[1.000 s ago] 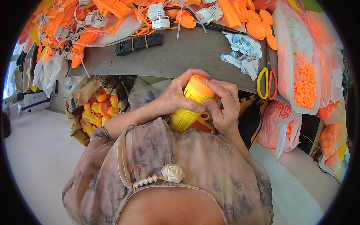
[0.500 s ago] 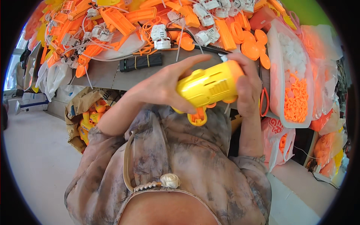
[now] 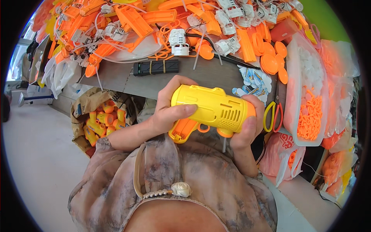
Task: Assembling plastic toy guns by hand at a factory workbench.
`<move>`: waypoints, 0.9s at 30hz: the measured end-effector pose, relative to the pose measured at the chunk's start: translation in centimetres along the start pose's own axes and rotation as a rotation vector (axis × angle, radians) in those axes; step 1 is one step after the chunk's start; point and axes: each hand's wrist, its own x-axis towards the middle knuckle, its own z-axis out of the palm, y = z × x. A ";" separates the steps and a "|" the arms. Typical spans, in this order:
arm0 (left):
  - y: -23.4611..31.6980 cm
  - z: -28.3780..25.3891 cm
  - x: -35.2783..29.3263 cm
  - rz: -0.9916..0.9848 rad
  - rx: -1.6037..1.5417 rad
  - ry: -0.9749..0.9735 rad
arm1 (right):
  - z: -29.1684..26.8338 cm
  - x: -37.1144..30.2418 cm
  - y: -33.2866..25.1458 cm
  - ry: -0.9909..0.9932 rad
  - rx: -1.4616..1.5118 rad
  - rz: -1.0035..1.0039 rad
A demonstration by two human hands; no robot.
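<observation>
A yellow toy gun [image 3: 208,103] with vent slots in its side lies across both my hands, level above my lap. My left hand [image 3: 166,106] is closed around its left end, thumb pressed on the yellow shell. At the other end, my right hand [image 3: 247,125] grips the orange tip, with the thumb on the near side. An orange handle [image 3: 184,129] and a ring-shaped orange trigger hang from the underside, toward me. Beneath the right end a short clear tube points down.
Beyond my hands are a black block [image 3: 155,67] with rubber bands, blue-white stickers [image 3: 254,82] and scissors [image 3: 273,116]. Orange parts and white motor units [image 3: 179,41] are heaped at the back. A clear bin [image 3: 292,96] stands right; a paper sack [image 3: 79,110] of toy guns sits left.
The toy gun has come nearer to me and turned, so its slotted side and orange handle show more. My right hand has dropped lower, and the stickers and scissors are now uncovered.
</observation>
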 end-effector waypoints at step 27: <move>2.3 -2.4 2.0 -0.074 0.223 -0.035 | 3.3 0.8 3.7 0.059 0.397 0.039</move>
